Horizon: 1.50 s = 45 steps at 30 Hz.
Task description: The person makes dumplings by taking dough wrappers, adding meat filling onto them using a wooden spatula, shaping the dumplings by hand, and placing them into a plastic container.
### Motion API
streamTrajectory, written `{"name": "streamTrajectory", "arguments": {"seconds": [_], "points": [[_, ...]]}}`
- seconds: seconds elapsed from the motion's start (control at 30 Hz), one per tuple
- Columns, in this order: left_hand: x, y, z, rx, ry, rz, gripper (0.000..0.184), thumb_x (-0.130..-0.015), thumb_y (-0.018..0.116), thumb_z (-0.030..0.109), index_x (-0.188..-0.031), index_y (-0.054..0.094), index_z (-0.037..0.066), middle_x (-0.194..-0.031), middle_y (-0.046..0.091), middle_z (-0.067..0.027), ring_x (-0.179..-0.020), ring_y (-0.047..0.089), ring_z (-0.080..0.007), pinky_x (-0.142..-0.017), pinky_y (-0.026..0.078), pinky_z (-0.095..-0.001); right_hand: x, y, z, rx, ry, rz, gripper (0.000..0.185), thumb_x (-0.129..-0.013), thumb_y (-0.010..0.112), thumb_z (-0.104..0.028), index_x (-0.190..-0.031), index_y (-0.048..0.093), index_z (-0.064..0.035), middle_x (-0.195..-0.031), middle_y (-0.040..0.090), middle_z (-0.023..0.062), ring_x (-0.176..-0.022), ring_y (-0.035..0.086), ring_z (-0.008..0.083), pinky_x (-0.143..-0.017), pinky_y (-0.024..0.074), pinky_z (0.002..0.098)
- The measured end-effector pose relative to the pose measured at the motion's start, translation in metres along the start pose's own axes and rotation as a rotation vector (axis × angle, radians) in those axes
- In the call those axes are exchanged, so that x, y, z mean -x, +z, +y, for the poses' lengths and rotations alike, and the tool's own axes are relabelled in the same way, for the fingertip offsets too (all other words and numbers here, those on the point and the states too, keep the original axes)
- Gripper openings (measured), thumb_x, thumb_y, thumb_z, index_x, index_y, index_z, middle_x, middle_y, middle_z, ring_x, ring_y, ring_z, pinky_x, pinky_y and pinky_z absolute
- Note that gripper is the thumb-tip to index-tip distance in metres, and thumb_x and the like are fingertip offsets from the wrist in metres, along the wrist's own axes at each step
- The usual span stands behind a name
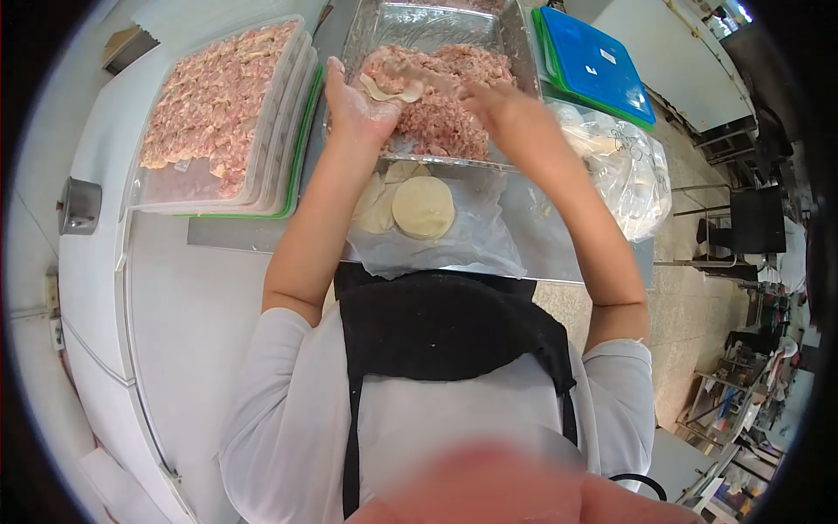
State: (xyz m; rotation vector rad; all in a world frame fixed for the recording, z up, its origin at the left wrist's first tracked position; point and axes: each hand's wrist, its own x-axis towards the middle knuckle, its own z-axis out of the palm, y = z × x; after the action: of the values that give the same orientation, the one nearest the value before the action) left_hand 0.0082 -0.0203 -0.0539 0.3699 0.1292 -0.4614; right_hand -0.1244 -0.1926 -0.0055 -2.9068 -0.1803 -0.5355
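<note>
My left hand (362, 115) cradles a round dough wrapper (391, 94) with ground meat on it, thumb raised, over the near left part of the metal pan. In my right hand (506, 112) is a thin spreading stick (436, 80), blurred by motion, its far end at the meat on the wrapper. Beneath both hands, pinkish ground meat (445, 127) is heaped in the pan (515, 52). Closer to my body, a stack of round wrappers (423, 208) lies on a plastic sheet (476, 240), with a few loose wrappers (375, 201) beside it.
Stacked clear trays (284, 131) stand at left, the top one holding rows of meat-filled pieces (218, 96). Blue and green lids (594, 61) lie at the back right. Below them rests a clear plastic bag (620, 170) with pale contents. A metal pot (80, 207) stands far left.
</note>
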Motion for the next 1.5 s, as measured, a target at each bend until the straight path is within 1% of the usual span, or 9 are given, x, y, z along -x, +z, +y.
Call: {"name": "streamTrajectory", "arguments": {"seconds": [0.3,0.5,0.67,0.8,0.87,1.07,1.27,1.37,1.5], "points": [[0.001,0.013,0.015,-0.045,-0.017,-0.025,0.071,-0.087,0.053,0.059,-0.115,0.048,-0.005,-0.119,0.051,-0.0236,-0.115,0.047,-0.0413,-0.104,0.033,-0.0594,-0.014,-0.007,-0.026,0.119,-0.08,-0.043,0.028,-0.09,0.058,-0.022,-0.111,0.062,-0.0045,-0.087,0.063,0.0167,-0.083,0.063,0.0354,-0.071,0.0505,0.0438],[0.007,0.0,0.04,-0.027,-0.07,-0.368,0.045,-0.089,0.06,0.018,-0.127,0.045,0.0,-0.123,0.051,-0.0175,-0.116,0.051,-0.0312,-0.099,0.044,-0.0519,-0.018,-0.012,0.011,-0.464,0.045,-0.017,0.028,-0.095,0.051,-0.022,-0.108,0.065,-0.0026,-0.088,0.065,0.0218,-0.086,0.064,0.038,-0.075,0.0503,0.0415],[0.04,0.021,0.049,-1.204,0.324,-0.551,0.056,-0.079,0.072,0.007,-0.131,0.052,0.013,-0.118,0.06,-0.0112,-0.104,0.062,-0.0233,-0.095,0.049,-0.041,-0.005,-0.034,-0.006,-0.564,0.249,-0.302,0.032,-0.096,0.051,-0.027,-0.109,0.064,-0.0011,-0.095,0.065,0.0241,-0.086,0.064,0.0357,-0.078,0.0494,0.0373],[0.038,0.021,0.061,-1.423,0.486,-0.816,0.053,-0.074,0.078,0.017,-0.123,0.059,0.011,-0.114,0.063,-0.0072,-0.102,0.061,-0.0188,-0.094,0.048,-0.0348,0.004,-0.041,-0.017,-0.596,0.17,-0.252,0.034,-0.095,0.055,-0.028,-0.111,0.064,-0.0004,-0.096,0.066,0.0227,-0.082,0.064,0.0327,-0.078,0.0493,0.0349],[0.044,0.028,0.065,-1.649,0.31,-0.709,0.05,-0.072,0.081,0.025,-0.116,0.063,0.01,-0.106,0.065,-0.0051,-0.098,0.061,-0.0179,-0.088,0.048,-0.0336,0.009,-0.024,-0.014,-0.607,-0.023,-0.088,0.033,-0.094,0.059,-0.026,-0.112,0.065,0.0005,-0.085,0.067,0.011,-0.071,0.056,0.0164,-0.07,0.0469,0.0285],[0.037,0.017,0.062,-1.883,0.291,-1.09,0.041,-0.072,0.079,0.02,-0.107,0.064,0.004,-0.095,0.066,-0.0062,-0.092,0.06,-0.016,-0.085,0.046,-0.0322,0.019,0.014,0.007,-0.644,-0.097,-0.234,0.033,-0.092,0.061,-0.024,-0.117,0.063,-0.001,-0.108,0.067,0.0166,-0.091,0.065,0.026,-0.082,0.0486,0.0325],[0.001,-0.04,0.033,-1.618,0.205,-0.455,0.044,-0.074,0.078,0.032,-0.102,0.063,0.001,-0.096,0.065,-0.0051,-0.088,0.06,-0.017,-0.084,0.047,-0.0323,0.02,0.005,0.019,-0.016,0.007,-0.042,0.029,-0.09,0.061,-0.022,-0.115,0.064,-0.009,-0.099,0.068,0.0139,-0.085,0.065,0.0336,-0.072,0.0518,0.0413],[0.014,-0.015,0.034,-1.589,-0.035,-0.452,0.049,-0.075,0.077,0.036,-0.106,0.064,0.001,-0.103,0.065,-0.0073,-0.087,0.061,-0.0164,-0.084,0.048,-0.0318,0.029,0.012,-0.004,-0.126,-0.114,0.14,0.029,-0.089,0.061,-0.021,-0.116,0.063,-0.0136,-0.09,0.066,0.0129,-0.079,0.063,0.0359,-0.067,0.0512,0.0449],[0.003,-0.01,0.035,-1.836,-0.166,-0.457,0.059,-0.077,0.076,0.033,-0.123,0.057,0.003,-0.114,0.064,-0.012,-0.091,0.064,-0.0165,-0.086,0.048,-0.0311,0.026,0.033,0.037,0.209,0.071,-0.161,0.029,-0.089,0.061,-0.023,-0.117,0.063,-0.0151,-0.086,0.065,0.014,-0.077,0.063,0.0345,-0.067,0.0502,0.0448]]}}
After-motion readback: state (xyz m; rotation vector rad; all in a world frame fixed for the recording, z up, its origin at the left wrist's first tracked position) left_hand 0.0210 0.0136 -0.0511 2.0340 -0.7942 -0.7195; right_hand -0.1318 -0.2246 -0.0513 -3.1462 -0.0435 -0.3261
